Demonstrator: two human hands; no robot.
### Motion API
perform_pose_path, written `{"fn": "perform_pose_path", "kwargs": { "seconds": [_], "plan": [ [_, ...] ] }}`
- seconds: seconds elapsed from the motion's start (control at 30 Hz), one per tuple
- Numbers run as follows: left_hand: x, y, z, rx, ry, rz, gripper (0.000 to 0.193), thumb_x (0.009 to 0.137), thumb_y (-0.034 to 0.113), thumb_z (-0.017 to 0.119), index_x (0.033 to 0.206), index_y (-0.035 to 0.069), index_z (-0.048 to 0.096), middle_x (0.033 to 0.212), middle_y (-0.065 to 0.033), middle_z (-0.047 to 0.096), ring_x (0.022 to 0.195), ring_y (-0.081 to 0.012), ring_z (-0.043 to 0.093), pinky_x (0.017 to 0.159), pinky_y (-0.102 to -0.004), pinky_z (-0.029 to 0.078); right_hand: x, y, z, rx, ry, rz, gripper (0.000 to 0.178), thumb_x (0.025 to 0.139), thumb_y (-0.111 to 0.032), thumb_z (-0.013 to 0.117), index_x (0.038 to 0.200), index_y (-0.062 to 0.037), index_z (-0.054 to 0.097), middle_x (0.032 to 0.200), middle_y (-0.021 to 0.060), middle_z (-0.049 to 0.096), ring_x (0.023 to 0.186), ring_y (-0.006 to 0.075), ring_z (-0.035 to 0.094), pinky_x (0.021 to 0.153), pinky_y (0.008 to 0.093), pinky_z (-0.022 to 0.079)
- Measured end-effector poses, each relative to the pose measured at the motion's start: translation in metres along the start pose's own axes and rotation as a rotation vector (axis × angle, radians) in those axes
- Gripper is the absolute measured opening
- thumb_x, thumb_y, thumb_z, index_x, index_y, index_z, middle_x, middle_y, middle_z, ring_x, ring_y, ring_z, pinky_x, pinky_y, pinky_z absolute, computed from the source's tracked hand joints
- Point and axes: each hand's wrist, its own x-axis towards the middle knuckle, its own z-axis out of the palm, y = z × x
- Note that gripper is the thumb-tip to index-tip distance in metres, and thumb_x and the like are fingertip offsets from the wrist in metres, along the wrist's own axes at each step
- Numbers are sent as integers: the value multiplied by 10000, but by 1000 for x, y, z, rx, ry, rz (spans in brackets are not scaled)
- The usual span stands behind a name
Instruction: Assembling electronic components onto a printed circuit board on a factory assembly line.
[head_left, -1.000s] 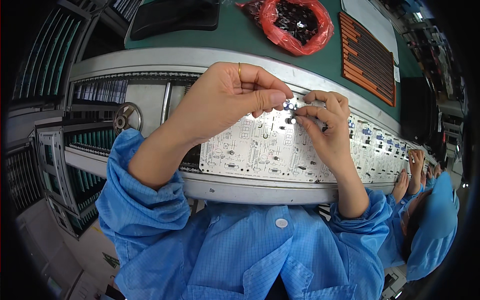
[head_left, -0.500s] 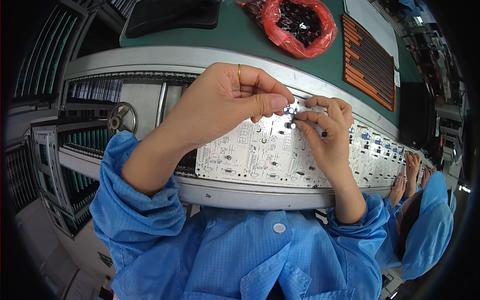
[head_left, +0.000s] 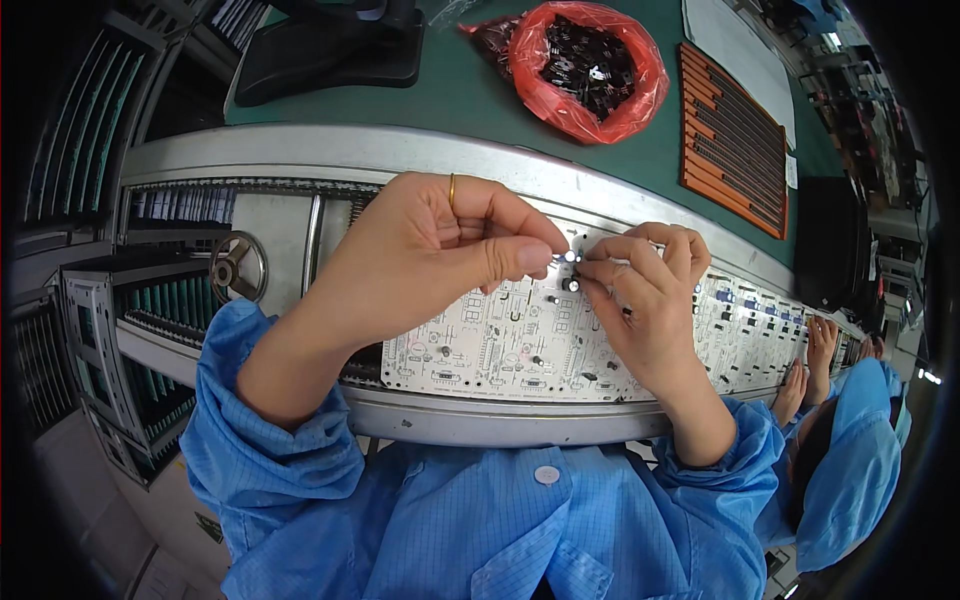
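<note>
Both my hands work over the far edge of a white circuit board (head_left: pixel 470 380) lying in a metal rail. My left hand (head_left: pixel 450 250), a ring on one finger, pinches thumb and index finger together. What lies between them is hidden, though a small blue part with a pale top (head_left: pixel 569 257) shows at the fingertips. Close beside it, my right hand (head_left: pixel 650 300) also has its thumb and index finger drawn together, near a small black cylindrical component (head_left: pixel 571 284) on the board. Anything in that pinch is covered by the fingers.
Beyond the rail (head_left: pixel 300 150), a green table holds a red plastic bag (head_left: pixel 530 60) of small dark parts, an orange slotted tray (head_left: pixel 735 140) and a black stand base (head_left: pixel 330 60). A handwheel (head_left: pixel 238 265) is at left. At right, a co-worker's hands (head_left: pixel 815 350) reach over further boards.
The whole view has shifted, so the scene sits lower in the picture. My fingertips stay over the same area of the board, the two hands slightly closer together.
</note>
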Motion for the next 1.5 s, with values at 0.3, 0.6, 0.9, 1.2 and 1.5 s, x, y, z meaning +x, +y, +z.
{"fn": "perform_pose_path", "kwargs": {
  "seconds": [0.3,0.6,0.9,1.2,1.5],
  "plan": [
    [4,3,-1,41,45,-3,168,870,17,705,1028,-40,699,864,-78,706,719,-67,613,642,-194,492,-13,-1,-3,-110,-23,-90,299,689,-30,752,971,-119,711,1080,-4,650,1028,236,540,1014,503,279],
    [1,-5,-8,155,133,9,185,853,4,720,1032,-42,711,901,-80,715,717,-64,602,634,-191,480,-10,95,-39,-302,280,195,167,808,-100,700,972,-128,692,1066,1,654,1066,248,511,977,421,327],
    [3,-8,4,318,187,54,212,872,-8,689,1077,-59,701,937,-85,717,790,-77,640,683,-196,509,-2,160,-32,-457,244,185,138,861,-150,685,998,-157,704,1098,-18,631,1105,234,518,986,423,321],
    [3,-16,2,283,159,44,216,879,-14,665,1087,-62,698,941,-93,721,809,-82,663,691,-192,524,5,162,-28,-446,206,197,130,883,-124,654,1010,-130,680,1096,-5,630,1113,236,524,1002,414,321],
    [0,-15,2,329,146,37,187,885,9,680,1057,-62,703,910,-89,721,788,-67,655,673,-187,521,-1,158,-34,54,333,366,104,956,-70,588,1050,-61,631,1084,44,660,1050,203,590,940,334,450]
  ]
}}
